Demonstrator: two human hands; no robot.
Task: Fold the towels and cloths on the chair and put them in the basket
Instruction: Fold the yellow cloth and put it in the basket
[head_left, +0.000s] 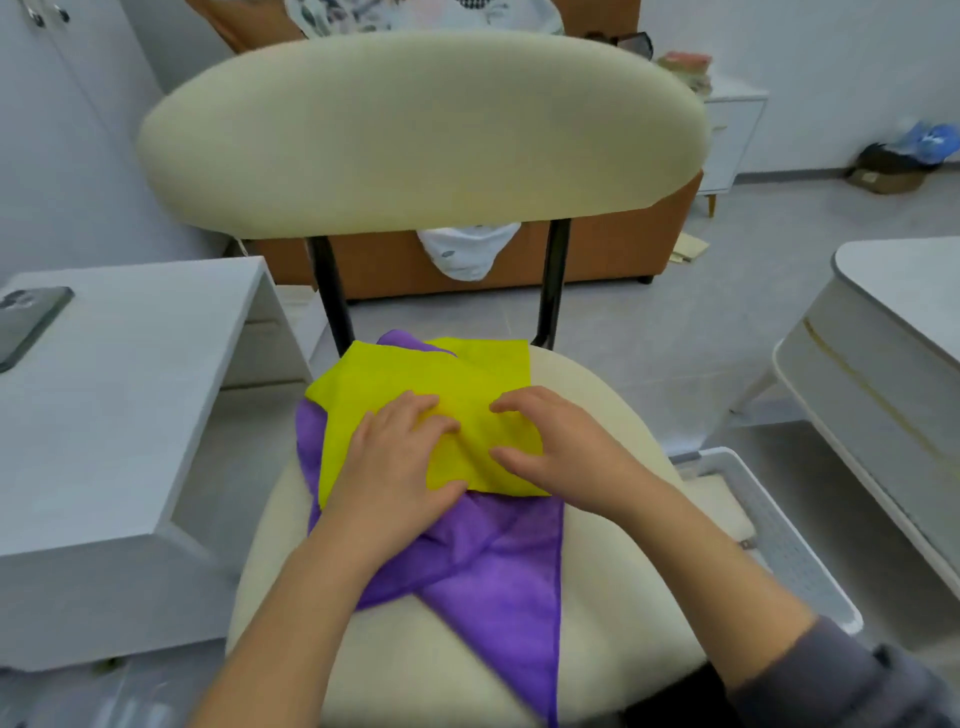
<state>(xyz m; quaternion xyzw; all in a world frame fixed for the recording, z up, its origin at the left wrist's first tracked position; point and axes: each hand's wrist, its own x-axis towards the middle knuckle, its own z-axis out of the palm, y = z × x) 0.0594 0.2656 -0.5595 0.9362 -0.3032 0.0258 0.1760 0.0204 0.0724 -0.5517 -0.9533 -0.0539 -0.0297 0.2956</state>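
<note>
Yellow cloth (415, 379): pressed under my left hand (400, 462) and right hand (566, 452), fingers spread flat.
Purple towel (498, 561): crumpled beneath, on chair (597, 395).
Basket (795, 545): near right.

Two bare hands and forearms; the right arm wears a dark grey sleeve (852, 680) pushed up toward the elbow.

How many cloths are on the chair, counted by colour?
Yellow cloth: 1
Purple cloth: 1
Total: 2
</note>
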